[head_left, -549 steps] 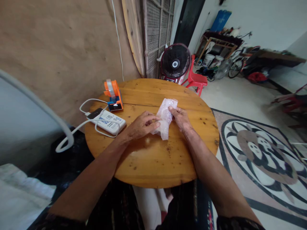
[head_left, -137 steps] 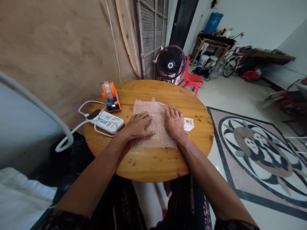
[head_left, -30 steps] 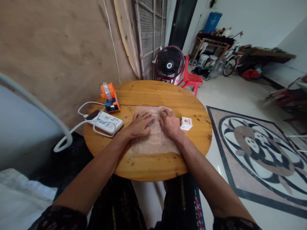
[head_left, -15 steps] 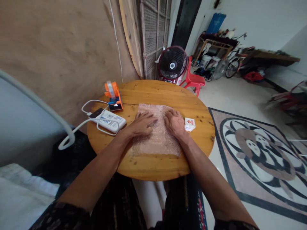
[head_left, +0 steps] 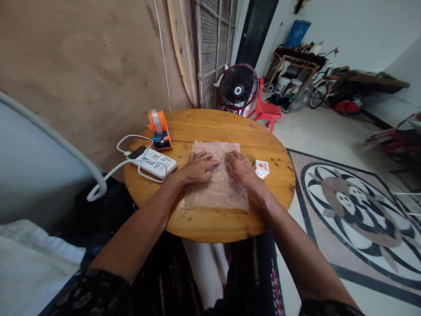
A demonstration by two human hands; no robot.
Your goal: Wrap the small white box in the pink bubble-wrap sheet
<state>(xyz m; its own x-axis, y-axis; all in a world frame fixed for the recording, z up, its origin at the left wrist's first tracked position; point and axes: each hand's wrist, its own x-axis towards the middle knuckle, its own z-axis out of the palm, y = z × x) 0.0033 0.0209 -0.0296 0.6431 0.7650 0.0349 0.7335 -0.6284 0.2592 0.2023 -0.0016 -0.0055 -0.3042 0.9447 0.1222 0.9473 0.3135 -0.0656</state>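
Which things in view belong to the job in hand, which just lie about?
Likely job:
bubble wrap sheet, under left hand and right hand
small white box, beside the right hand
orange-and-blue tape dispenser, untouched

Apparently lying about:
white power bank
electric fan
red plastic chair

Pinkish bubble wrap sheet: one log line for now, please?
left hand: on bubble wrap sheet; right hand: same; small white box: beside right hand

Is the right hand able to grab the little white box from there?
Probably yes: the little white box sits just beside the right hand, which rests on the bubble wrap, with nothing seen between them.
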